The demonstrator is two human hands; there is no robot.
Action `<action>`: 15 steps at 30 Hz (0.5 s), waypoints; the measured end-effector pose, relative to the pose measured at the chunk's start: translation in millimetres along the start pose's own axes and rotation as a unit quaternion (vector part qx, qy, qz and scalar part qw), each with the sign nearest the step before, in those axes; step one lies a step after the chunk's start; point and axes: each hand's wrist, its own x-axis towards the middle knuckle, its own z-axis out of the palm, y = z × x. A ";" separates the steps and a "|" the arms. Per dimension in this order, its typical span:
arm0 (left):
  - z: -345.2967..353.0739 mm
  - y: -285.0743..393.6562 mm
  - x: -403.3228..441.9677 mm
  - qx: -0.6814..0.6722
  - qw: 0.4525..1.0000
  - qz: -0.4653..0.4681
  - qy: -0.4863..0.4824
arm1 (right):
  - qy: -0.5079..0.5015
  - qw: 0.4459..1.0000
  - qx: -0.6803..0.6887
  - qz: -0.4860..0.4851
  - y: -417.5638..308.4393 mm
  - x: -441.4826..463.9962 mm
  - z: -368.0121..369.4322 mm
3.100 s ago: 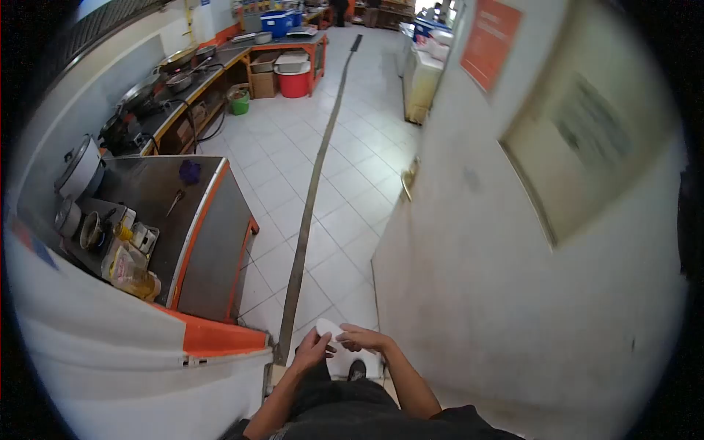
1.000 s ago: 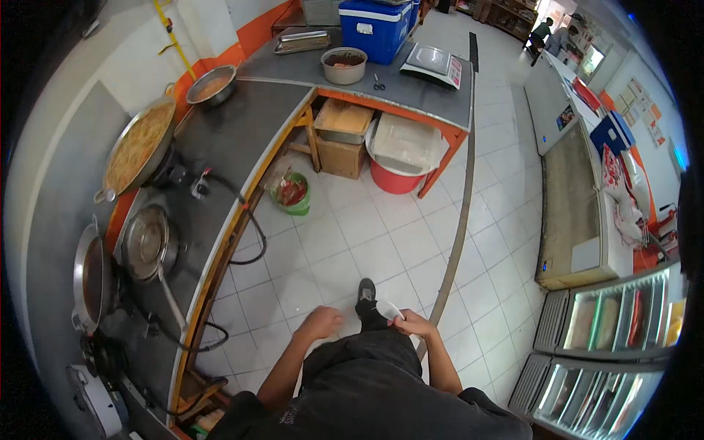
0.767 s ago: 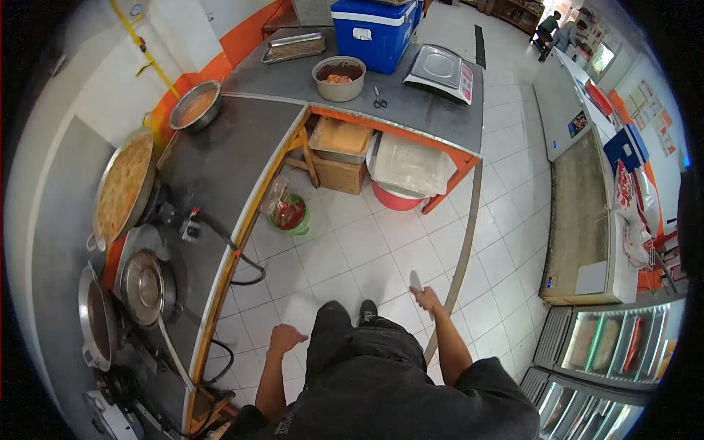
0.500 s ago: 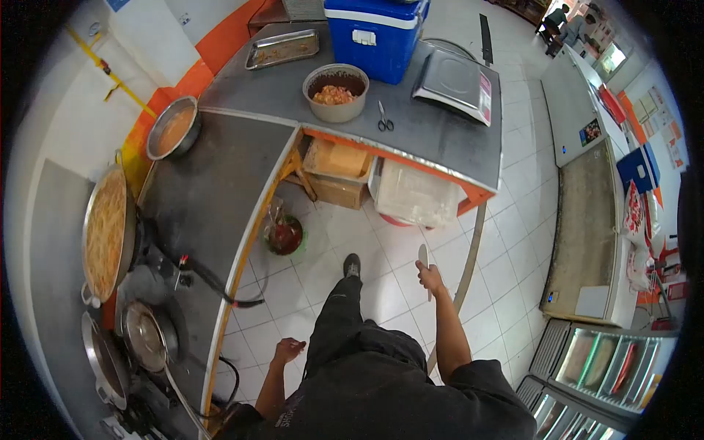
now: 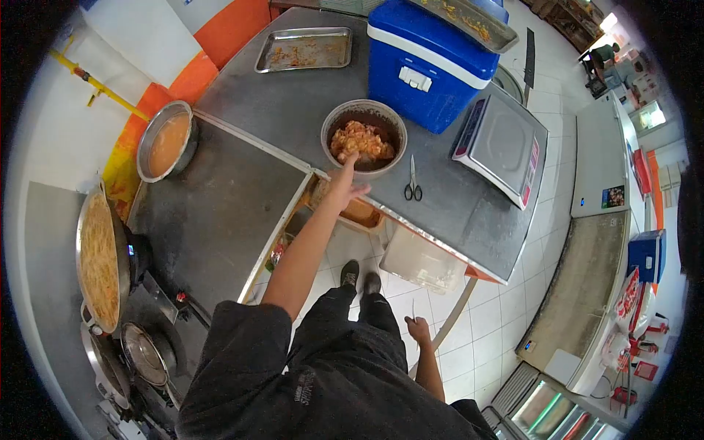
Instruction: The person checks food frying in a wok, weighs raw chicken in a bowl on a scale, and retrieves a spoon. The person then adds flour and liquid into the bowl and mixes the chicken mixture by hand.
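Pale tiled floor (image 5: 493, 315) beside grey-topped counters (image 5: 220, 198), white wall (image 5: 136, 44) with orange paint (image 5: 233, 31), bright light far off.

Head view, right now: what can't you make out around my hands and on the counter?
All in the head view:
Left hand: the fingers' own angle hides whether they touch the food.
Pot: its floor is hidden by the food.
Thin object in the right hand: too small to identify.
Tray on the cooler: cut off by the top edge.
Scale: markings too small to read.

The left hand (image 5: 346, 188) reached over a bowl (image 5: 379, 174) of orange food (image 5: 362, 139) while the right hand (image 5: 419, 330) held a thin pale item (image 5: 413, 308).
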 end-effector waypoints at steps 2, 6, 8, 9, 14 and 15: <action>8.5 -9.0 58.0 -0.104 0.994 0.028 0.015 | -0.043 0.998 0.016 0.040 -3.6 5.4 -8.5; 5.7 -22.3 49.3 -0.142 0.986 0.084 -0.031 | -0.129 0.991 0.007 0.025 -28.3 29.0 -31.9; -0.7 -24.6 34.6 -0.145 0.986 0.083 -0.023 | -0.245 0.963 0.109 0.026 -113.1 23.5 -97.1; -8.2 -30.9 30.0 -0.118 0.988 0.084 -0.057 | -0.293 0.930 0.220 0.036 -141.8 30.0 -121.6; -9.8 -59.5 -5.9 -0.061 0.994 0.088 -0.006 | -0.223 0.934 0.165 -0.226 -293.9 74.2 -208.0; -14.0 -64.6 -4.8 -0.047 0.994 0.094 -0.022 | -0.143 0.946 0.070 -0.284 -322.8 88.6 -214.6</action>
